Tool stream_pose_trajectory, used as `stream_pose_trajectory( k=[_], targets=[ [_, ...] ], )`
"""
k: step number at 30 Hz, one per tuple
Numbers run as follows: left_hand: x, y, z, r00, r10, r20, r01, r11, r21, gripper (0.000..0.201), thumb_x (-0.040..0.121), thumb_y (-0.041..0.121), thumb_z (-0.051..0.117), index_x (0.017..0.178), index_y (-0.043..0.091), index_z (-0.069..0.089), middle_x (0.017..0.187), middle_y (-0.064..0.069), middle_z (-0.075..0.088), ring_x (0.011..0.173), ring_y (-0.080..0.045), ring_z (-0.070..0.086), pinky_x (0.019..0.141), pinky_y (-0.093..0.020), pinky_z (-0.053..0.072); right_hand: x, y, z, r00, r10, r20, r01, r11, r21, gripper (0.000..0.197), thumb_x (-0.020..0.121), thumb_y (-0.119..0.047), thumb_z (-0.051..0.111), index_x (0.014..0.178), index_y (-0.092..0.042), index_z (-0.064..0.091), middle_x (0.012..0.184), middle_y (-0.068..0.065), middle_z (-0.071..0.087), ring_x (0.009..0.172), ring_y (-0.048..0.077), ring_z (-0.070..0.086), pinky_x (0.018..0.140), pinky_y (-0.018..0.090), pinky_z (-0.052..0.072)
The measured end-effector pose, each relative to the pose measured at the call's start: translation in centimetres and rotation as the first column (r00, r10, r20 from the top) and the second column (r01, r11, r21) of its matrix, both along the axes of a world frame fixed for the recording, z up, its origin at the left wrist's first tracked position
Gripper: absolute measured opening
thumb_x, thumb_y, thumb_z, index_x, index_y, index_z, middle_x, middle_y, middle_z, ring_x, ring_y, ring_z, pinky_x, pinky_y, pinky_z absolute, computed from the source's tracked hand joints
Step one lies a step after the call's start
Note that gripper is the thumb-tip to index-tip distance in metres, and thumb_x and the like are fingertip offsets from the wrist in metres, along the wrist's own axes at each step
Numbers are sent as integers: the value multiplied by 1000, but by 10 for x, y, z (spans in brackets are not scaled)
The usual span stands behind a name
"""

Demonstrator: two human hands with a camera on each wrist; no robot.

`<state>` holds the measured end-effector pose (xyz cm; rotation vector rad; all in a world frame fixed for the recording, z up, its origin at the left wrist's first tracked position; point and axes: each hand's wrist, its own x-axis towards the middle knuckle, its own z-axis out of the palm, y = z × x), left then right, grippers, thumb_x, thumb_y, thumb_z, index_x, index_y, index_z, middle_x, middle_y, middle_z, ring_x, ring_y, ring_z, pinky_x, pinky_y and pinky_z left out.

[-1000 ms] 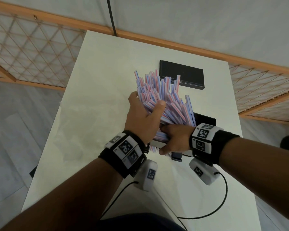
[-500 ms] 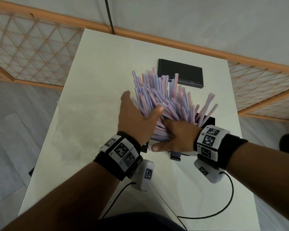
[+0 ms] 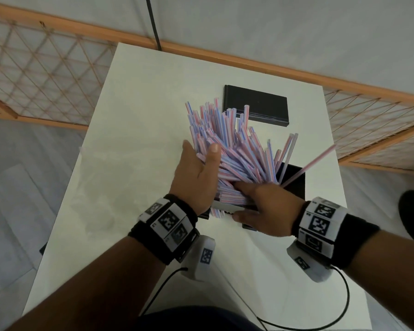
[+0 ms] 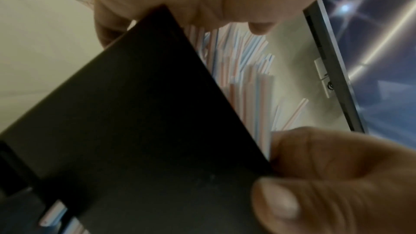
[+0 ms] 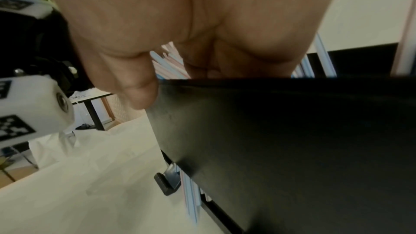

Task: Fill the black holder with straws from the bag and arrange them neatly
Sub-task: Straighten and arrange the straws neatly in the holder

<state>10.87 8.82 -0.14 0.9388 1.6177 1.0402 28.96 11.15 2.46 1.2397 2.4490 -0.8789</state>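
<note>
A thick bundle of pink-and-blue striped straws point(image 3: 230, 144) stands in the black holder point(image 3: 295, 185) and fans out towards the far side and the right. My left hand point(image 3: 197, 163) wraps the bundle's left side, with the thumb lying across the front straws. My right hand point(image 3: 256, 204) pinches the holder's near wall, thumb outside and fingers inside at the foot of the straws. The left wrist view shows the dark holder wall point(image 4: 135, 131) with straws point(image 4: 243, 70) above it. In the right wrist view the thumb point(image 5: 139, 86) presses the holder's top corner point(image 5: 292, 140).
A flat black lid point(image 3: 256, 105) lies on the white table point(image 3: 141, 115) beyond the holder. A clear plastic bag point(image 3: 101, 201), barely visible, lies flat on the table's left. Wrist-camera cables point(image 3: 342, 306) trail over the near edge. A wooden lattice fence surrounds the table.
The straws have spread out to the right, and a few now lean over the holder's right side. My left hand has slid up the bundle. My right hand has shifted right along the holder.
</note>
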Motion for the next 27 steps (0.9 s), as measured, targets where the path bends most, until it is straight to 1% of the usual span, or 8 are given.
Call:
stream_pose_trajectory(
  k=[4,8,11,14,16,18,21,27],
  targets=[
    [-2,0,4,998,-1,-70,0,1000,-17,121,71,95,28,158,12,13,164,-9,26,150,-25,26,123,-45,22,11,-2,1,998,-57,32,54,994,93,49,87,-54,61,123,-21,61,94,-6,73,87,15,68,78,27,51],
    [-2,-1,4,981,-96,-168,99,995,12,112,66,102,17,132,16,45,134,-7,57,126,-31,52,106,-59,39,8,-1,-1,995,-77,60,79,996,-31,41,91,-57,55,119,-27,59,83,-14,65,75,5,59,74,21,43],
    [-3,3,-2,977,-109,-184,108,994,-17,119,66,102,15,144,15,39,145,-9,50,134,-31,46,110,-59,35,-4,2,-1,996,-86,23,88,986,-139,35,94,-57,51,120,-34,51,93,-13,67,79,7,63,75,22,47],
    [-6,6,-4,985,-70,-157,70,998,-5,124,66,102,19,138,3,38,141,-22,49,129,-40,48,106,-61,39,-11,10,1,986,-125,107,145,970,-196,64,83,-79,32,118,-29,48,94,-8,65,86,13,62,81,27,47],
    [-5,6,-3,992,-50,-112,51,999,6,121,66,102,24,140,7,38,141,-18,51,130,-37,50,107,-57,42,-16,14,1,973,-138,185,179,957,-230,65,82,-81,28,113,-27,47,92,-11,57,93,16,55,85,26,39],
    [-1,3,0,997,-37,-70,40,998,38,104,67,99,29,135,21,42,135,-4,57,126,-28,55,105,-52,45,-23,18,2,965,-154,214,207,944,-257,53,92,-71,33,118,-27,50,109,-11,55,107,18,52,91,21,31],
    [3,4,1,999,-21,-37,23,999,37,84,71,91,36,127,29,42,128,3,59,121,-24,58,103,-49,47,-35,23,2,965,-146,220,210,929,-304,70,94,-66,38,146,-19,43,148,-1,46,136,19,40,104,22,24],
    [6,2,4,1000,-1,-21,2,999,43,69,77,75,46,125,27,42,116,14,55,112,-13,57,98,-34,46,-44,26,0,970,-238,55,242,898,-368,57,99,-46,51,150,-25,38,151,-8,43,142,11,33,102,13,17]
  ],
)
